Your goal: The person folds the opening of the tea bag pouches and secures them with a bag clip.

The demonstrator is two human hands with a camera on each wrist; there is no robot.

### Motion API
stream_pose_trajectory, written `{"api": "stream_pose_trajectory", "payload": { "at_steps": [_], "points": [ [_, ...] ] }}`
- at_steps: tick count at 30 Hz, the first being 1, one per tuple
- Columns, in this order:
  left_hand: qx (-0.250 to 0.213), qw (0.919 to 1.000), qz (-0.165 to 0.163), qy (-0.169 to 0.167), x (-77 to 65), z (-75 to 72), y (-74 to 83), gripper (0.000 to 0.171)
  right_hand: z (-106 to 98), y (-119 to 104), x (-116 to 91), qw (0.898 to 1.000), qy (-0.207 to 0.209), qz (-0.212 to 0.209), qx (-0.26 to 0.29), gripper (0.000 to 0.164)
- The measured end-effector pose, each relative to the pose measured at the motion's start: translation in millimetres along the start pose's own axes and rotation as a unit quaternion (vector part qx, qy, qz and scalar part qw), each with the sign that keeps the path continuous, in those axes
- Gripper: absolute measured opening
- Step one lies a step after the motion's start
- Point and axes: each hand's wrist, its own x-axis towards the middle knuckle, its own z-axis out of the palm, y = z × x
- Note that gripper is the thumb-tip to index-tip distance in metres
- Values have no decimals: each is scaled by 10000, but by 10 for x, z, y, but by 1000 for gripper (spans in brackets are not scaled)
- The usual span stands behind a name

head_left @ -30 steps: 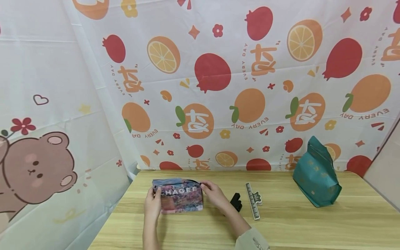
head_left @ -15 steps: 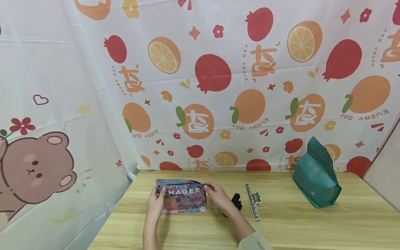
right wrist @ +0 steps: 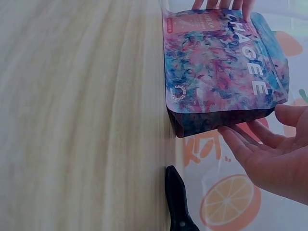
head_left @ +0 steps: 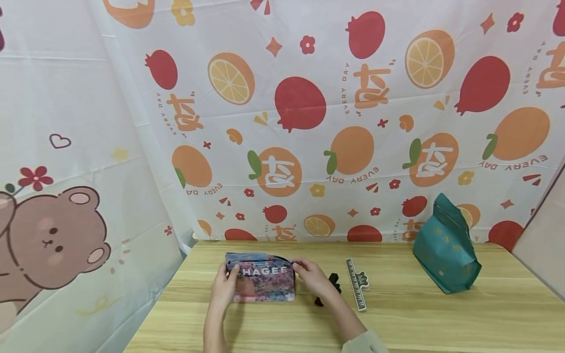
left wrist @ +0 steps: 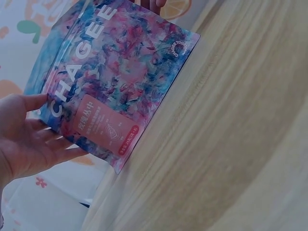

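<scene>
The printed pouch (head_left: 266, 285) is being held roughly upright at the left part of the worktop (head_left: 432, 326), and both hands are pinching it, the left hand (head_left: 223, 285) at its left edge, the right hand (head_left: 311, 276) at its upper right corner. The handling is looking only part-way along: the pouch is not yet released, and I can't tell whether its top is closed. Rightward, the black object (head_left: 334, 281) and keyboard-patterned clip (head_left: 356, 288) are lying untouched, the teal bag (head_left: 447, 252) standing farther right.
</scene>
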Motion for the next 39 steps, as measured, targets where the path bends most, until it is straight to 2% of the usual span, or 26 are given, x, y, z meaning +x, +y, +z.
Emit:
{"api": "stream_pose_trajectory", "payload": {
  "at_steps": [7, 19, 26, 30, 34, 37, 39],
  "points": [
    [-75, 9995, -113, -285, -54, -1, 35, 62, -39, -20, -93, 10000, -59, -5, 5, 47],
    [-72, 9992, 34, -385, -72, -12, 63, 55, -62, -20, -134, 10000, 20, -25, 38, 44],
    [-253, 9979, 68, -594, -57, -54, 49, 65, -76, -56, -123, 9999, 158, -12, 55, 48],
    [-223, 9987, 346, -296, -29, -58, 73, 68, -73, -80, -98, 9993, 246, -230, 184, 45],
    [130, 9966, 794, 197, -24, -41, 183, 63, -55, -101, -86, 9975, 219, -589, 320, 39],
    [466, 9891, 1321, 451, -36, -18, 295, 58, -40, -184, -129, 9951, 161, -870, 451, 35],
    [688, 9817, 1710, 481, -39, 4, 365, 53, -24, -268, -176, 9932, 162, -1025, 531, 33]
  ]
}}
